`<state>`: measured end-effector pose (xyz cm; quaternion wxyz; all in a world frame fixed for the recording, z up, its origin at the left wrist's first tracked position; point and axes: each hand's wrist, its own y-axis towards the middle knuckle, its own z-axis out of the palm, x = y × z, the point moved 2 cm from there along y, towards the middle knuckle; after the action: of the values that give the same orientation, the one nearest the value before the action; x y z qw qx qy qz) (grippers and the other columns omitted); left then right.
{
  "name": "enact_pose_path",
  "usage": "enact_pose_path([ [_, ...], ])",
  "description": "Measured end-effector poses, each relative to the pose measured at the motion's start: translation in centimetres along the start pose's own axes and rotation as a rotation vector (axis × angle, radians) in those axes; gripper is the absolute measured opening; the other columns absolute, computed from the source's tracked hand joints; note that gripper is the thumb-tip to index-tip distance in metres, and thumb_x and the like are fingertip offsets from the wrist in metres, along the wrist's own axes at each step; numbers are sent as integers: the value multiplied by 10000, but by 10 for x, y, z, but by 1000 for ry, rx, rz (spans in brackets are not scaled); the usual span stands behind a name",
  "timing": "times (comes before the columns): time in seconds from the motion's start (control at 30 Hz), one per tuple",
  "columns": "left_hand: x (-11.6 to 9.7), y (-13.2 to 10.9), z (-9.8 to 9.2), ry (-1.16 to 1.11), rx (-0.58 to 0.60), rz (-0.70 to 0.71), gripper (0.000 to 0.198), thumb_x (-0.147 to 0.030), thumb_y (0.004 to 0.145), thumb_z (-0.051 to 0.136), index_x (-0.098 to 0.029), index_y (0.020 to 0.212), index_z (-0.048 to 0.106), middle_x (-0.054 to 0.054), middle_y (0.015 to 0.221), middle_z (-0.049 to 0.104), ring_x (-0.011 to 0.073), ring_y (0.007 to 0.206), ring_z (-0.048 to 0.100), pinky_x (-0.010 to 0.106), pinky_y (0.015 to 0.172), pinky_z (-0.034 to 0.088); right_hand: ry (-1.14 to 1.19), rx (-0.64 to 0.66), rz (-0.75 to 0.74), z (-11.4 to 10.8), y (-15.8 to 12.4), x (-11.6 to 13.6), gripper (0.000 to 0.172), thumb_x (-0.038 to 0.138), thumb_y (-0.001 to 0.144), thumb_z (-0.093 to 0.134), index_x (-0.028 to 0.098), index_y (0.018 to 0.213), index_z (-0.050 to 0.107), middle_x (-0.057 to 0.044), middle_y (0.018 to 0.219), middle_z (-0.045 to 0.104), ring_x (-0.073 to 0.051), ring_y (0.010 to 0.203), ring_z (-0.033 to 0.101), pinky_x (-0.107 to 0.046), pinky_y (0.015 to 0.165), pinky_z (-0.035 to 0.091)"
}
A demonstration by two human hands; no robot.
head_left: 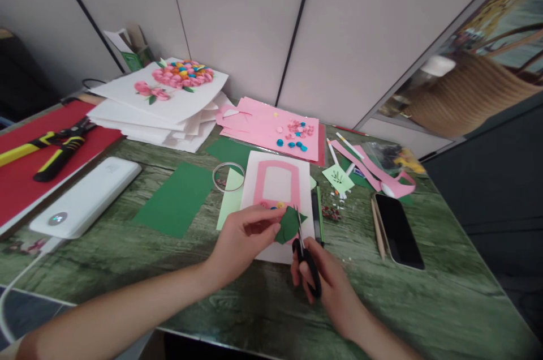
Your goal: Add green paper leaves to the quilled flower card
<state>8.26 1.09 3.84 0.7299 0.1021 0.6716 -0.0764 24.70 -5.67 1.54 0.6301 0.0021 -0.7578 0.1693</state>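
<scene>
Pinched between the thumb and fingers of my left hand (246, 238) is a small piece of dark green paper (289, 225). My right hand (328, 281) is closed around the handles of black-handled scissors (309, 266), whose blades lie across the right part of the green piece. Both hands are above a white sheet (250, 179) bearing a pink paper frame (299, 179). Small coloured pieces, among them a yellow one (280, 205), sit at the frame's lower edge, partly hidden by my left hand and the green paper.
Green paper (173, 198), a metal ring (229, 165) and a white power bank (91, 193) lie left. Pliers (63, 148) rest farther left. Behind are stacked white sheets (148, 114) and pink paper (254, 119) with coloured pieces. A green cutter (319, 215) and a phone (399, 230) lie right.
</scene>
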Motion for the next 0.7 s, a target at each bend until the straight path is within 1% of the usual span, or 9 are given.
enact_pose_path([
  [0.27,-2,1,1,-1,0,13,203,-135,730,638,-171,905,736,71,909,734,154,803,669,248,711,556,-28,12,-3,-1,-2,-4,272,459,911,412,193,858,431,51,617,471,-58,445,371,-176,406,310],
  [0.53,-1,1,0,15,-18,9,188,-141,728,644,-177,889,735,71,917,732,162,823,668,275,744,559,-10,13,20,-2,-1,0,339,533,879,427,196,838,430,51,594,470,-65,443,364,-173,386,298],
  [0.7,-1,2,-1,26,6,26,199,-138,768,588,-184,902,727,62,886,717,143,743,654,241,638,551,42,45,14,-1,-2,-1,390,576,860,431,187,875,454,43,598,497,-58,423,367,-169,380,304],
])
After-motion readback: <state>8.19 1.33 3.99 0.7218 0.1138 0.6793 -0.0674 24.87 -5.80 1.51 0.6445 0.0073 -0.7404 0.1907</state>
